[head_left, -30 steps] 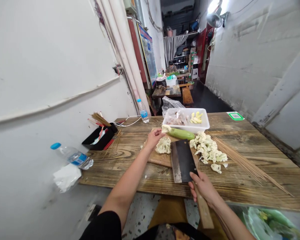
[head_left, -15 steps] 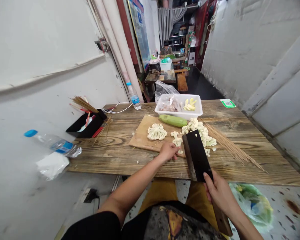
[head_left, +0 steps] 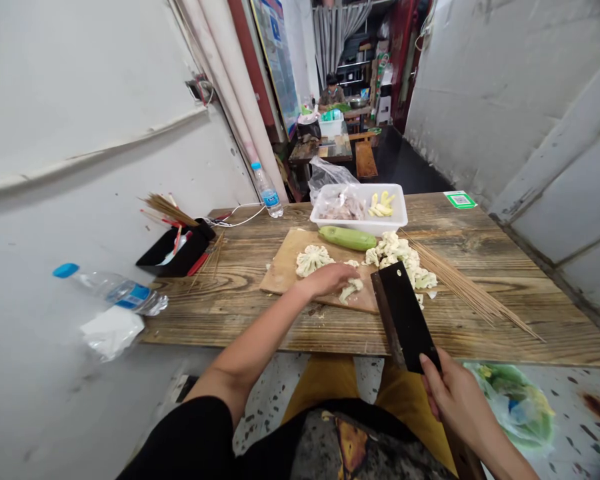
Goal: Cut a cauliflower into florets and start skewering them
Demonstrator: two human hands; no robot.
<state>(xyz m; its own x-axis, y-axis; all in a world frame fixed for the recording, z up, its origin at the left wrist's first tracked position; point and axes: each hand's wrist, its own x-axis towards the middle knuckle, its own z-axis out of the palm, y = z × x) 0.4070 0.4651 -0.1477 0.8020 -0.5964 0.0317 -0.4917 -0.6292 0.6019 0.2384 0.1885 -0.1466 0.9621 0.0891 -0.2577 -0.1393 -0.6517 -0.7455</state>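
My left hand (head_left: pixel 330 278) rests on the wooden cutting board (head_left: pixel 285 267), fingers curled around a small cauliflower piece (head_left: pixel 351 289). A larger cauliflower chunk (head_left: pixel 312 259) lies just behind it. My right hand (head_left: pixel 457 398) grips the handle of a dark cleaver (head_left: pixel 403 313), whose blade is raised over the table's front edge, to the right of the left hand. A heap of cut cauliflower florets (head_left: pixel 399 255) lies at the board's right end, and a green cucumber (head_left: pixel 347 237) lies across its far side.
A white tub (head_left: pixel 397 207) with food and a plastic bag stands behind the board. Bamboo skewers (head_left: pixel 467 287) fan out on the right. A black box (head_left: pixel 175 250) of sticks and two water bottles (head_left: pixel 115 292) sit left. A green bag (head_left: pixel 517 403) lies on the floor; a person sits far back.
My left hand drew back from the far cauliflower to the board's near edge with a small piece. The cleaver swung from lying over the board to the right, toward me.
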